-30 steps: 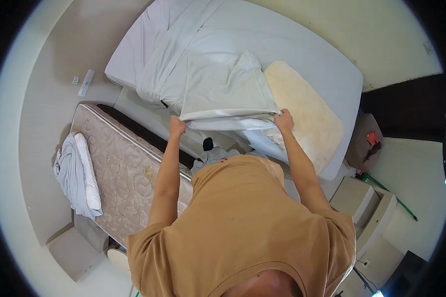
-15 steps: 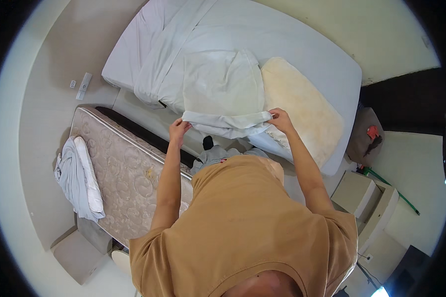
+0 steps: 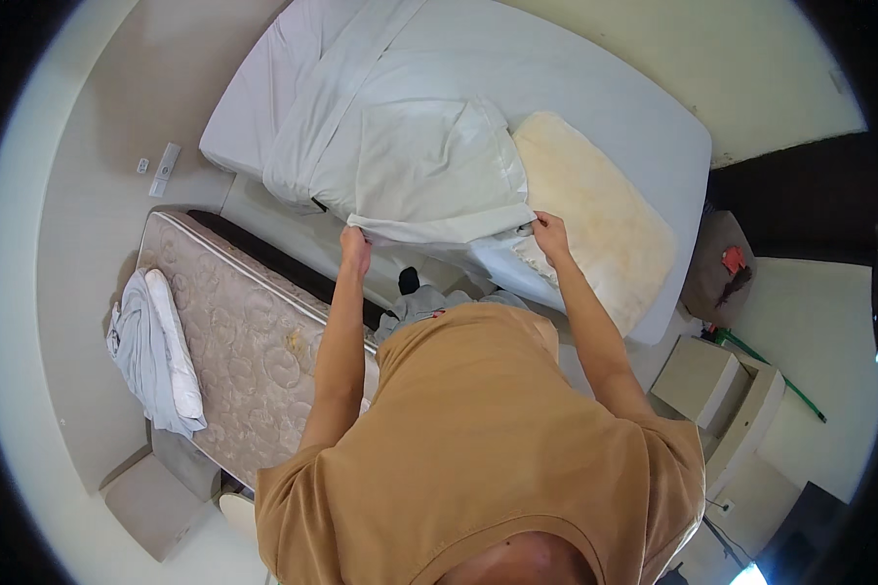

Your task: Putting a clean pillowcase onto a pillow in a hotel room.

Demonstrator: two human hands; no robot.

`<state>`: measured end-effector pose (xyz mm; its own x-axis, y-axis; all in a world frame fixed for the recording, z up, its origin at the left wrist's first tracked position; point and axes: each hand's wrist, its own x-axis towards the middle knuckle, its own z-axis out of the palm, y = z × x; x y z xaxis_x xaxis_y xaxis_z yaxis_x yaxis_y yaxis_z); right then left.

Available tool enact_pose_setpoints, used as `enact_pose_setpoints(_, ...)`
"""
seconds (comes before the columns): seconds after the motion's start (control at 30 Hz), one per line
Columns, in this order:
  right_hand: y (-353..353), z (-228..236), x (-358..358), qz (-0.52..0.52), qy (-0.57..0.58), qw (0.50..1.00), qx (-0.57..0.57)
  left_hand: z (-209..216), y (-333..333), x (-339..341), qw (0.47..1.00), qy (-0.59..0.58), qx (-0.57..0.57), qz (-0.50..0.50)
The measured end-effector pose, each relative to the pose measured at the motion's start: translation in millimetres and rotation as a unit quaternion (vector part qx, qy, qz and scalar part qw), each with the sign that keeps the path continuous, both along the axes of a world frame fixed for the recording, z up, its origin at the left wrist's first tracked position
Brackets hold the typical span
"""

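A white pillowcase (image 3: pixel 434 161) lies spread over the near side of the bed, its near edge folded up in a band. My left hand (image 3: pixel 356 249) pinches the left corner of that band, and my right hand (image 3: pixel 549 236) pinches the right corner. The edge is stretched between them, slightly past the mattress side. Right of the pillowcase, close to my right hand, rests a bare yellowish pillow (image 3: pixel 605 219). Both lie on the bed's pale fitted sheet (image 3: pixel 556 68).
A bare quilted mattress (image 3: pixel 254 331) is behind my left arm, with a grey and white bundle of bedding (image 3: pixel 156 346) on it. Pale drawers (image 3: pixel 698 380) and a brown stool-like block (image 3: pixel 720 268) stand at the right. A white remote-like device (image 3: pixel 164 170) is at the left wall.
Both hands have drawn the near edge tauter and flatter. My left hand moved slightly up and outward; the cloth hanging below the band has mostly gone from sight.
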<state>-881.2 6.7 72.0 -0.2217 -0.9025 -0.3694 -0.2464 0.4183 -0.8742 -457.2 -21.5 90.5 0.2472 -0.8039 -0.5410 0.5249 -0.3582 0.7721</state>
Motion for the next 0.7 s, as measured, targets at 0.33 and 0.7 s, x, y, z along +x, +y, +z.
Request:
enact_pose_setpoints(0.33, -19, 32, -12, -0.134, -0.466, 0.857, 0.175, 7, -19, 45, 0.994, 0.046, 0.099, -0.022)
enact_pose_setpoints(0.7, -14, 51, -18, 0.04, -0.026, 0.997, 0.065, 11, -2, 65, 0.864, -0.418, -0.04, -0.277)
